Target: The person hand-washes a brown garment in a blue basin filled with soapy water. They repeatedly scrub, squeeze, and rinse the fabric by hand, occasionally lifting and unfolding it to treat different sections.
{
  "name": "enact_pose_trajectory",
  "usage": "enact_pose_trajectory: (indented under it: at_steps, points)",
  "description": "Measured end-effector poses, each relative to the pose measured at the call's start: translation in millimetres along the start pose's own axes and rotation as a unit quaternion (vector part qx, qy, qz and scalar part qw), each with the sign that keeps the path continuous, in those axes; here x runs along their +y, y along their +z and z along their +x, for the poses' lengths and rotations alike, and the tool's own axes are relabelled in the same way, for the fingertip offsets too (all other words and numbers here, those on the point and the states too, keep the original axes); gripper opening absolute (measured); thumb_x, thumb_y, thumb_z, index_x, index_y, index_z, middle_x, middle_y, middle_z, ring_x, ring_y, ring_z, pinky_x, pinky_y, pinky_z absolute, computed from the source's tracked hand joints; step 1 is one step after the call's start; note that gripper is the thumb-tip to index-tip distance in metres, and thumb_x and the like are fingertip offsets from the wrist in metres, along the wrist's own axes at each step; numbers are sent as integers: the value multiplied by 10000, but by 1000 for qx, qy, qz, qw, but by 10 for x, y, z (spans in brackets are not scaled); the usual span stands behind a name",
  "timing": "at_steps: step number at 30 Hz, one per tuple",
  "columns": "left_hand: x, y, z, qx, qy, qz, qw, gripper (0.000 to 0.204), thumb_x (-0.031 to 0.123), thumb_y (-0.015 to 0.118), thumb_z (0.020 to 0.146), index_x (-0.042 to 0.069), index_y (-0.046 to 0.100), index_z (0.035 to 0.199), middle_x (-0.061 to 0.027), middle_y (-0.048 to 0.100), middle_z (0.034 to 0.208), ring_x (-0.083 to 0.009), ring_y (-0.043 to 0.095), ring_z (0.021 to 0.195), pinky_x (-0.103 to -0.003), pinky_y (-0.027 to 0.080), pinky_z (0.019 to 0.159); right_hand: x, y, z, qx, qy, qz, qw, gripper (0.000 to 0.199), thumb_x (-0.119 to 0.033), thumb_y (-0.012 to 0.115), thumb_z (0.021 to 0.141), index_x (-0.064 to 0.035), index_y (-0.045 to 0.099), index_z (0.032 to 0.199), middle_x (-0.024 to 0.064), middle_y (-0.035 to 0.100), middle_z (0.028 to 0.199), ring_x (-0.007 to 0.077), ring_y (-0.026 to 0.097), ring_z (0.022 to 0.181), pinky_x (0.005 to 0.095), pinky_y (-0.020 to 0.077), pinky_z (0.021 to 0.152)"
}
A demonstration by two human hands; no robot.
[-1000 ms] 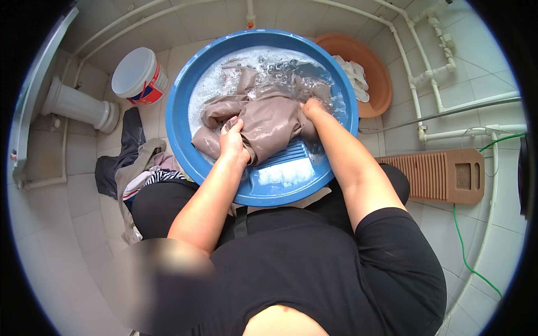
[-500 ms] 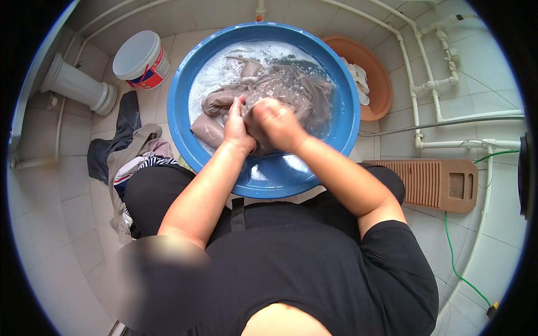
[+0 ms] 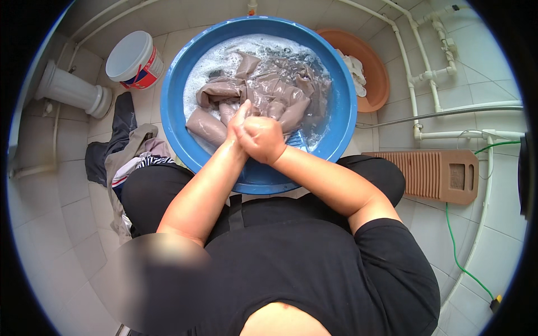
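Observation:
A soaked grey-brown garment (image 3: 210,127) lies bunched in foamy water inside a large blue basin (image 3: 172,106). Over the near part of the basin, my left hand (image 3: 239,127) is closed on a fold of this cloth, its thumb pointing up. My right hand (image 3: 264,139) forms a fist pressed against the left palm, closed on the same garment. Most of the gripped cloth is hidden behind the two hands. The rest of the garment spreads in wet folds beyond them.
A ribbed brown washboard (image 3: 417,172) lies at right. Behind the basin's right side stands an orange basin (image 3: 376,78) with white cloth (image 3: 354,73). A white bucket (image 3: 130,59) stands back left, above a clothes pile (image 3: 126,148). White pipes (image 3: 412,95) line the right wall.
My right hand has come down and left, from blurred motion over the garment to pressing against my left hand. More of the garment's middle shows beyond the hands.

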State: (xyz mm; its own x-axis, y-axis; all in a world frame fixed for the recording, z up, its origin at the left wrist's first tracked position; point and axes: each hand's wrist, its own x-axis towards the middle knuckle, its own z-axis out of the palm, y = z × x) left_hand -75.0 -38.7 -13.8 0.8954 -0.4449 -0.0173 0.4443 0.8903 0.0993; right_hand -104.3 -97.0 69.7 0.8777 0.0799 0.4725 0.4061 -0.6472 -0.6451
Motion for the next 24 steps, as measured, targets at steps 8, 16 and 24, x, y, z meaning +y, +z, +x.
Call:
enact_pose_trajectory:
  at_steps: [8,16,24]
  points:
    - [101,259,-6,130,-67,216,965,324,311,384,934,45,558,994,-81,603,887,-190,590,842,-344,488,770,243,28,52,73,59,63,994,280,-260,527,820,-47,609,657,169,598,681,339,583,623,413,464,580]
    - [288,760,23,212,-97,324,917,256,268,475,903,38,587,894,-38,613,831,-151,577,742,-289,463,726,379,-331,-69,-106,-130,52,985,251,-234,616,763,-81,533,582,89,540,582,260,542,537,368,441,508]
    - [819,1239,-187,-37,-482,598,639,324,313,532,875,37,559,1041,-47,608,672,-135,621,652,-244,476,571,843,-1110,-15,-234,488,191,819,444,-433,591,807,-14,581,662,37,564,623,109,515,583,262,424,537]
